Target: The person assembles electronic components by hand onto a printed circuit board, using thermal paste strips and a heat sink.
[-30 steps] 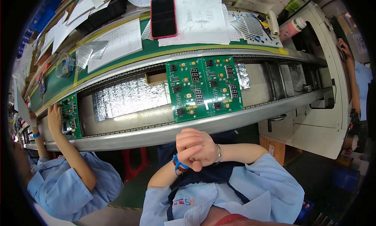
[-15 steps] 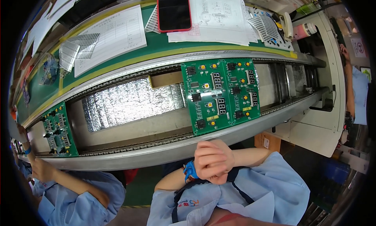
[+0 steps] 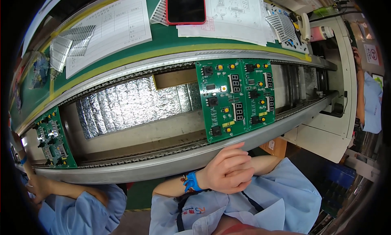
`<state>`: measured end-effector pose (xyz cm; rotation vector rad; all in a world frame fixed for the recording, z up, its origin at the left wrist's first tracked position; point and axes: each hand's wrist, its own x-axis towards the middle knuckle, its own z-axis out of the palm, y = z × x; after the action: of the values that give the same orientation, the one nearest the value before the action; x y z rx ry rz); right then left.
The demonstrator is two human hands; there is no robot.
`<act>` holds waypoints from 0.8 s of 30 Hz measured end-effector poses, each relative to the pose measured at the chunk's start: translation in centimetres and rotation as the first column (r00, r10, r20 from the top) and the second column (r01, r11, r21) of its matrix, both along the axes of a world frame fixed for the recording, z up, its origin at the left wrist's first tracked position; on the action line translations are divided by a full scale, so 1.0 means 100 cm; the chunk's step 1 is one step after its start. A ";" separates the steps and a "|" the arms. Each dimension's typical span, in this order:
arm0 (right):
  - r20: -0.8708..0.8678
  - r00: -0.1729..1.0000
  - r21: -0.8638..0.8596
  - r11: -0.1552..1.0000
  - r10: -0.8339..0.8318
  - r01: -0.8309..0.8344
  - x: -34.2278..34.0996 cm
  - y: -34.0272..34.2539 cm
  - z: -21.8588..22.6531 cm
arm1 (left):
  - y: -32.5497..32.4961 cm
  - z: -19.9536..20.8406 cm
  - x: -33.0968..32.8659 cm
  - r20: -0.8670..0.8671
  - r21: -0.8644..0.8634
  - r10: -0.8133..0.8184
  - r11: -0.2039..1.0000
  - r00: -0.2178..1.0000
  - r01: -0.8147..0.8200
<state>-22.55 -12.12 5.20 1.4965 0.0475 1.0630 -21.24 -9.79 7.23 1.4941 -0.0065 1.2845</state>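
Observation:
My left hand [image 3: 228, 170], with a blue wrist strap [image 3: 191, 182], is held in front of my body just below the near rail. Its fingers are curled inward, and whatever lies under them is hidden. My right forearm [image 3: 266, 163] reaches in from the right and meets the left hand, which covers the right hand. Beyond them, a green circuit board panel [image 3: 244, 100] rests across the conveyor rails, carrying digit displays, yellow buttons and black parts. Neither hand visibly touches it.
Another green circuit board [image 3: 53, 139] lies on the conveyor at the left, near a co-worker's arm [image 3: 69, 189]. Long metal rails [image 3: 134, 168] run across. Behind stand a red-edged phone [image 3: 186, 7], papers [image 3: 112, 31] and a white machine housing [image 3: 321, 141] at right.
The view has shifted and tilted a little. My left hand has turned slightly, its fingers now pointing more to the right. Both arms stay together below the rail.

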 end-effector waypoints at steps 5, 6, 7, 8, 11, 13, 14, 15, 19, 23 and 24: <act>-0.048 0.998 0.054 0.998 -0.030 0.032 -0.004 0.007 0.001 | -0.003 -0.005 0.000 -0.007 0.019 -0.007 1.000 1.000 0.008; -0.058 0.998 0.063 0.997 -0.033 0.037 -0.005 0.008 0.000 | -0.003 -0.007 0.000 0.037 0.027 0.039 0.999 0.999 -0.040; -0.067 0.997 0.071 0.997 -0.038 0.042 -0.005 0.009 0.000 | -0.004 -0.007 0.002 0.082 0.032 0.084 0.996 0.993 -0.087; -0.075 0.996 0.079 0.996 -0.041 0.047 -0.005 0.009 0.000 | -0.006 -0.008 0.005 0.080 0.025 0.088 0.996 0.993 -0.091; -0.092 0.995 0.086 0.995 -0.047 0.055 -0.001 0.008 -0.003 | -0.013 -0.008 0.016 0.136 -0.023 0.266 0.964 0.954 -0.265; 0.001 1.000 0.085 0.996 -0.025 0.025 0.002 0.006 -0.007 | -0.016 -0.008 0.020 0.185 -0.084 0.351 0.936 0.918 -0.341; 0.006 1.000 0.080 0.997 -0.019 0.019 0.001 0.005 -0.006 | -0.016 -0.007 0.019 0.187 -0.091 0.357 0.934 0.915 -0.346; -0.018 1.000 0.109 0.994 0.021 -0.019 -0.001 0.004 -0.005 | -0.016 -0.006 0.018 0.195 -0.091 0.372 0.928 0.908 -0.360; 0.006 0.996 0.261 0.962 -0.088 0.083 0.005 0.021 -0.005 | -0.014 -0.008 0.018 0.162 -0.068 0.328 0.945 0.931 -0.321; -0.131 0.988 0.272 0.955 -0.087 0.120 0.000 0.025 0.008 | -0.016 -0.007 0.018 0.143 -0.086 0.333 0.942 0.932 -0.324; -0.121 0.986 0.237 0.961 -0.115 0.141 -0.001 0.023 0.005 | -0.017 -0.007 0.018 0.148 -0.101 0.336 0.941 0.930 -0.324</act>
<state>-22.64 -9.83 5.66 1.7544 -0.1096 0.9085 -19.39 -11.45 6.57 1.3595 0.1925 1.6583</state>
